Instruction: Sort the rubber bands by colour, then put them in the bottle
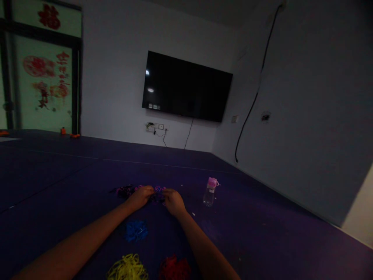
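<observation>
A loose pile of mixed pink, black and blue rubber bands (124, 191) lies stretched out on the dark purple surface ahead of me. My left hand (142, 196) reaches into its middle, fingers bent together in a pinch on the bands. Close by on the right, my right hand (174, 201) also pinches at bands in the pile. Exactly which strands each hand grips is too dim and small to tell. Nearer to me sits a heap of blue bands (136, 231). Yellow bands (127, 267) and red bands (175, 268) form two more heaps at the bottom edge, between my forearms.
A clear bottle with a pink lid (209, 193) stands right of my right hand. Small white scraps (193, 214) dot the surface. Orange objects (63, 131) lie far left near the glass door. A black television (186, 87) hangs on the wall, with a cable (250, 111) beside it.
</observation>
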`<state>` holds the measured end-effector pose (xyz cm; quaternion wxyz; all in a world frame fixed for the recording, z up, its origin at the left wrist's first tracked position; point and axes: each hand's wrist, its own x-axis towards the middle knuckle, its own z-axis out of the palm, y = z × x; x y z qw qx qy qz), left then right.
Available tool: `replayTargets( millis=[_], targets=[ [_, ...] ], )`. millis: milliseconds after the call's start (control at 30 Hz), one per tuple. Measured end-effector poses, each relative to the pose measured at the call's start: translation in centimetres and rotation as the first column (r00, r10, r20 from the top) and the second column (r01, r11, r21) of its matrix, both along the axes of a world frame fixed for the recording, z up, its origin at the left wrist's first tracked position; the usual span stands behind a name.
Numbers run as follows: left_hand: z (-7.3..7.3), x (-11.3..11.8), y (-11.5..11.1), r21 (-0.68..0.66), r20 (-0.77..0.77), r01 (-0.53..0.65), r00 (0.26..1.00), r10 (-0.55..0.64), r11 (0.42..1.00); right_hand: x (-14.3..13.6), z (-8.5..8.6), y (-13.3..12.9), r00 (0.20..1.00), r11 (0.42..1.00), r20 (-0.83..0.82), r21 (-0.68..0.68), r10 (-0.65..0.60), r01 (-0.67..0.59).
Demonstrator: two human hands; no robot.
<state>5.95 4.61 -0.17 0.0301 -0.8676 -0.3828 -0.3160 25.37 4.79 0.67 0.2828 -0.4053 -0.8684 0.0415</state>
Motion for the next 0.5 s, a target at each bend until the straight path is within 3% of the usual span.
replayTargets(
  millis=[300,500],
  targets=[
    [0.00,-0.09,-0.05,0.012,-0.002,0.009,1.000,-0.009,1.000,0.17,-0.16,0.48,0.996,1.000,-0.088,-0.016,-0.019,0.017],
    [-0.18,-0.18,0.09,-0.009,0.005,0.022,1.000,-0.022,1.000,0.03,0.09,-0.28,0.999,0.999,-0.005,-0.006,-0.049,0.048]
  ],
)
